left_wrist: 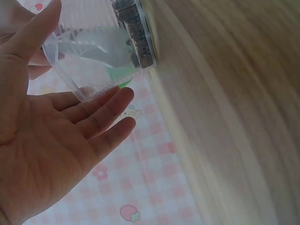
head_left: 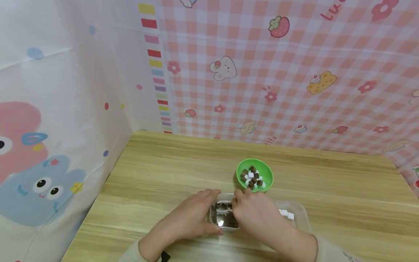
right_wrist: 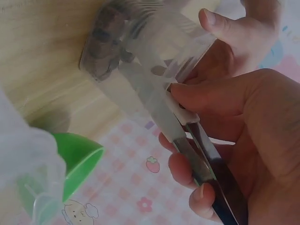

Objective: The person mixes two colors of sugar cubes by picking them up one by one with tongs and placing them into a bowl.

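My left hand [head_left: 193,214] holds a clear plastic container [left_wrist: 70,70], thumb at its near side and fingers spread along its far side. Dark brown cubes [left_wrist: 136,33] line the bottom of the container along its walls. In my right hand [head_left: 258,213] is a pair of metal tongs [right_wrist: 206,159] with white tips, gripped between thumb and fingers. The white tips reach down inside the container, close over the brown cubes. Whether a cube sits between the tips I cannot tell.
Behind the hands stands a green bowl [head_left: 266,174] with brown and white cubes mixed in it. Right of the right hand lies a clear plastic tray [head_left: 302,211] with several white cubes [head_left: 288,214], partly hidden by that arm. A patterned cloth [head_left: 203,91] hangs behind the wooden table [head_left: 157,171].
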